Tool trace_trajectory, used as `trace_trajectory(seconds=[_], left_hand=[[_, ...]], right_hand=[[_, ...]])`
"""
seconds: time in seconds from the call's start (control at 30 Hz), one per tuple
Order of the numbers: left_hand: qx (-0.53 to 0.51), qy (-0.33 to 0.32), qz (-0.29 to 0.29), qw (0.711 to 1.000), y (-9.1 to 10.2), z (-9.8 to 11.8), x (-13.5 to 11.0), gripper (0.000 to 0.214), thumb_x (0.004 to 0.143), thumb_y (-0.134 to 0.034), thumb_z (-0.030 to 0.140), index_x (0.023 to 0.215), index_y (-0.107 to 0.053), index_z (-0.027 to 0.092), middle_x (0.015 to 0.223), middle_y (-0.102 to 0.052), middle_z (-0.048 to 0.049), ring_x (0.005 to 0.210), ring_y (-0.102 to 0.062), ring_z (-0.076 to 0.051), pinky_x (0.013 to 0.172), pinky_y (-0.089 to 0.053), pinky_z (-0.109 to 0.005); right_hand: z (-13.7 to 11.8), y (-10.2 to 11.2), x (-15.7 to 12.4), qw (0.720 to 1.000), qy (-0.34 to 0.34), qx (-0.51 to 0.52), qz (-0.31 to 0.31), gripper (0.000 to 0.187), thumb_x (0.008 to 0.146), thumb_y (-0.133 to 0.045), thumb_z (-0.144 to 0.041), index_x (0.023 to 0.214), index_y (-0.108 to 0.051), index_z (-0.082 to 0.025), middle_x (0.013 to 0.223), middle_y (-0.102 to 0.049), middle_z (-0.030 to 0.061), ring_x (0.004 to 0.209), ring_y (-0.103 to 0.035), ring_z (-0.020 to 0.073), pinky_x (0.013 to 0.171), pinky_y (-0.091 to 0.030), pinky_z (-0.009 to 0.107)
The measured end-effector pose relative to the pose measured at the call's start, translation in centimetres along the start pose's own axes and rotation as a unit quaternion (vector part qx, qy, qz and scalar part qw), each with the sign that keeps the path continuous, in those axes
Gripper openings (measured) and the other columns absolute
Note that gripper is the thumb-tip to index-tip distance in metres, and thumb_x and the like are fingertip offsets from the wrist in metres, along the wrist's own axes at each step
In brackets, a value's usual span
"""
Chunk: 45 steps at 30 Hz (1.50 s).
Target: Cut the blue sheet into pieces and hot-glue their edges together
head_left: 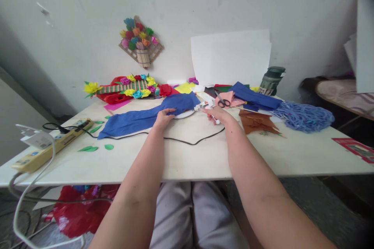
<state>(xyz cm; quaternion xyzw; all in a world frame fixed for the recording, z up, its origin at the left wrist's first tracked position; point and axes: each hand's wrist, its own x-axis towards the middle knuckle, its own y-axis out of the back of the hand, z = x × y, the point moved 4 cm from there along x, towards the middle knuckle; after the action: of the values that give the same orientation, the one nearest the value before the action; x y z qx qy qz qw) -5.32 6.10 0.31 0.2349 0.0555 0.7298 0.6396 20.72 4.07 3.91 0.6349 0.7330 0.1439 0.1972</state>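
My left hand [164, 119] is closed on the near edge of a long blue crepe sheet [131, 120], which looks like paper or cloth. Under the sheet's right part, the rim of a white disc [184, 115] peeks out. My right hand [216, 114] is wrapped around a white glue gun [209, 106], its tip end close to the right end of the blue sheet. From the right hand, a black cord [191, 144] runs left across the table to the power strip. Fingertips of both hands are partly hidden.
Black scissors [223, 102] lie on pink paper [230, 98] beyond the right hand. Brown paper [257, 121], a blue yarn bundle [306, 116] and a dark green bottle [272, 81] are at right. Green paper leaves [109, 147] and a power strip [52, 149] are at left.
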Motion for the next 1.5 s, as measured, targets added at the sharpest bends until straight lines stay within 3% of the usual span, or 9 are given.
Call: trace_trajectory(seconds=[0.23, 0.4, 0.53, 1.03, 1.5], left_hand=[[-0.004, 0.008, -0.001, 1.0, 0.0, 0.2, -0.1, 0.043, 0.059, -0.063, 0.025, 0.1, -0.067, 0.015, 0.088, -0.069, -0.0043, 0.084, -0.061, -0.022, 0.083, -0.044, -0.032], [-0.012, 0.0, 0.004, 1.0, 0.0, 0.3, 0.0, 0.042, 0.058, -0.064, 0.024, 0.098, -0.068, 0.015, 0.092, -0.068, -0.0046, 0.089, -0.06, -0.022, 0.087, -0.042, -0.031], [-0.013, 0.009, -0.003, 1.0, -0.1, 0.1, 0.0, 0.043, 0.058, -0.062, 0.025, 0.101, -0.067, 0.015, 0.089, -0.069, -0.0044, 0.08, -0.061, -0.02, 0.08, -0.045, -0.031], [-0.015, 0.004, 0.001, 1.0, 0.0, 0.1, 0.0, 0.042, 0.057, -0.064, 0.025, 0.098, -0.068, 0.016, 0.093, -0.068, -0.0047, 0.091, -0.06, -0.023, 0.087, -0.043, -0.033], [-0.017, 0.011, 0.008, 1.0, -0.1, 0.4, -0.2, 0.04, 0.057, -0.064, 0.023, 0.096, -0.069, 0.017, 0.077, -0.068, -0.0016, 0.078, -0.062, -0.02, 0.078, -0.047, -0.033]], right_hand=[[0.0, -0.1, -0.2, 0.999, -0.007, -0.012, -0.033, 0.042, 0.072, -0.061, -0.053, 0.058, -0.047, -0.016, 0.048, -0.051, -0.0003, 0.033, -0.04, 0.0069, 0.038, -0.037, 0.023], [-0.1, 0.3, -0.4, 1.0, -0.017, -0.013, 0.02, 0.039, 0.076, -0.059, -0.048, 0.059, -0.045, -0.017, 0.044, -0.048, -0.0025, 0.03, -0.037, 0.0055, 0.038, -0.036, 0.022], [-0.1, 0.4, -0.1, 0.999, -0.023, -0.02, 0.035, 0.036, 0.077, -0.059, -0.046, 0.061, -0.045, -0.017, 0.042, -0.047, -0.0031, 0.03, -0.038, 0.0057, 0.039, -0.037, 0.022], [-0.5, -0.8, -0.4, 0.998, -0.001, -0.014, -0.062, 0.043, 0.068, -0.064, -0.055, 0.058, -0.046, -0.017, 0.045, -0.049, -0.0012, 0.032, -0.039, 0.0064, 0.034, -0.036, 0.021], [-0.5, -2.5, 0.4, 0.998, 0.02, -0.001, -0.063, 0.042, 0.07, -0.063, -0.05, 0.053, -0.043, -0.017, 0.042, -0.045, -0.0034, 0.029, -0.036, 0.0052, 0.031, -0.034, 0.02]])
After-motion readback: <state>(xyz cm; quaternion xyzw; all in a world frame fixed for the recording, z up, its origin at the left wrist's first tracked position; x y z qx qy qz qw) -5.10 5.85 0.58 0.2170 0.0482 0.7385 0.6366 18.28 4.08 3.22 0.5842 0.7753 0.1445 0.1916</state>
